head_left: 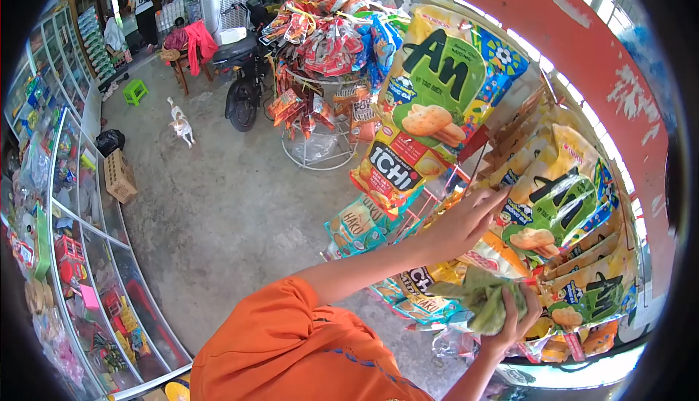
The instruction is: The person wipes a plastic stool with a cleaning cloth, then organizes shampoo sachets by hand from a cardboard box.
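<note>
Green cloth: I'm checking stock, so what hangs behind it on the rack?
Yellow snack packs hang behind the green cloth, bunched in the right hand. The cloth and hand cover their labels there.

A wire rack (pixel 435 199) at three o'clock carried hanging snack bags (pixel 444 81); the concrete floor (pixel 218 212) bore a cardboard box (pixel 119 175) at nine o'clock.

Bright daylight, fisheye-warped, dark-vignetted edges
</note>
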`<action>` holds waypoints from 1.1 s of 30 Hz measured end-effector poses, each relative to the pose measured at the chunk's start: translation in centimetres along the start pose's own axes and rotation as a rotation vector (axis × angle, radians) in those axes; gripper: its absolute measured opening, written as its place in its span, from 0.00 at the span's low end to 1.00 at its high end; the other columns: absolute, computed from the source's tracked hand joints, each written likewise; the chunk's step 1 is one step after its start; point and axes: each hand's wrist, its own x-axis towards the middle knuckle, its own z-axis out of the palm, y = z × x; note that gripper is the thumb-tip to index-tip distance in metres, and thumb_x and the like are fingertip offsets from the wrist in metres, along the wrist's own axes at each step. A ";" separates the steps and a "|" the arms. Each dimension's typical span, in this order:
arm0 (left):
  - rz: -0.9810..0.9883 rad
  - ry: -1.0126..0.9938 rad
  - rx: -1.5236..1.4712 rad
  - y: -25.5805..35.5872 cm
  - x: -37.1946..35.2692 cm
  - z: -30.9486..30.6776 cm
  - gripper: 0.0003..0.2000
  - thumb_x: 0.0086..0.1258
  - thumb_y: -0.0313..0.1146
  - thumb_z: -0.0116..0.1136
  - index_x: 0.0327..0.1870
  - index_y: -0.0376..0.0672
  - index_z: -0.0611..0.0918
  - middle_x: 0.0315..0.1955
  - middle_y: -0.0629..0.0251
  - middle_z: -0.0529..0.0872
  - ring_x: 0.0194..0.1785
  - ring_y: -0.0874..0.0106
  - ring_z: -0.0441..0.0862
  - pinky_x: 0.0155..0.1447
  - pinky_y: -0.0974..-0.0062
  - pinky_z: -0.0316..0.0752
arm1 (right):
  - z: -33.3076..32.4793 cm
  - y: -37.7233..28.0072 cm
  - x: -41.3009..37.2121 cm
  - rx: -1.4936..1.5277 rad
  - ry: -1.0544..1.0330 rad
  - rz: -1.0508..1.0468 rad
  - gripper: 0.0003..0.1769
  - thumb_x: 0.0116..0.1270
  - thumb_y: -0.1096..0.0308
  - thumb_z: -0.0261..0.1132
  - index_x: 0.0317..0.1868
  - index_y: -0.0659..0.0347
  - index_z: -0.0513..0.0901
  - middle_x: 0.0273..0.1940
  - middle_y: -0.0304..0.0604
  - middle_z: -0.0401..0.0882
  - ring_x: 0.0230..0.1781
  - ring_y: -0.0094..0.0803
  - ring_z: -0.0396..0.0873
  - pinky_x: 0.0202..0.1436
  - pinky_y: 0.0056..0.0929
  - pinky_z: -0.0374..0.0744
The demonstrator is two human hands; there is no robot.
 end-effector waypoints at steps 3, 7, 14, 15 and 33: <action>0.068 0.086 0.148 0.7 -0.8 0.8 0.31 0.76 0.24 0.56 0.80 0.41 0.62 0.63 0.51 0.74 0.65 0.54 0.76 0.67 0.61 0.73 | -1.0 -1.4 -3.2 0.022 0.105 0.127 0.22 0.59 0.62 0.76 0.53 0.58 0.84 0.58 0.55 0.77 0.57 0.54 0.79 0.58 0.51 0.80; 0.089 0.035 0.283 2.0 -2.4 0.6 0.31 0.76 0.26 0.57 0.80 0.41 0.64 0.68 0.50 0.72 0.72 0.53 0.70 0.73 0.60 0.69 | -1.8 -3.5 -6.2 0.131 0.140 0.293 0.21 0.64 0.51 0.74 0.50 0.56 0.84 0.52 0.53 0.78 0.52 0.51 0.79 0.53 0.49 0.80; -0.271 -0.093 0.245 4.3 -12.5 -2.1 0.28 0.77 0.31 0.60 0.76 0.42 0.69 0.69 0.56 0.73 0.68 0.59 0.75 0.69 0.61 0.72 | -0.4 -7.1 -10.9 0.496 -0.027 0.537 0.25 0.56 0.56 0.76 0.52 0.58 0.85 0.55 0.53 0.75 0.54 0.51 0.78 0.56 0.48 0.78; -0.455 -0.160 0.126 4.7 -14.7 -2.5 0.29 0.79 0.36 0.59 0.78 0.43 0.66 0.71 0.56 0.72 0.71 0.61 0.74 0.71 0.61 0.70 | -0.2 -7.9 -10.5 0.624 -0.176 0.525 0.26 0.55 0.61 0.74 0.55 0.59 0.84 0.56 0.53 0.75 0.56 0.51 0.78 0.58 0.49 0.78; -1.191 0.849 -0.678 11.5 -45.6 -41.4 0.28 0.73 0.47 0.68 0.68 0.41 0.77 0.57 0.67 0.84 0.57 0.75 0.83 0.61 0.73 0.79 | 18.7 -55.1 2.6 1.119 -1.017 -0.041 0.52 0.59 0.53 0.75 0.80 0.58 0.60 0.74 0.57 0.61 0.74 0.55 0.61 0.75 0.55 0.59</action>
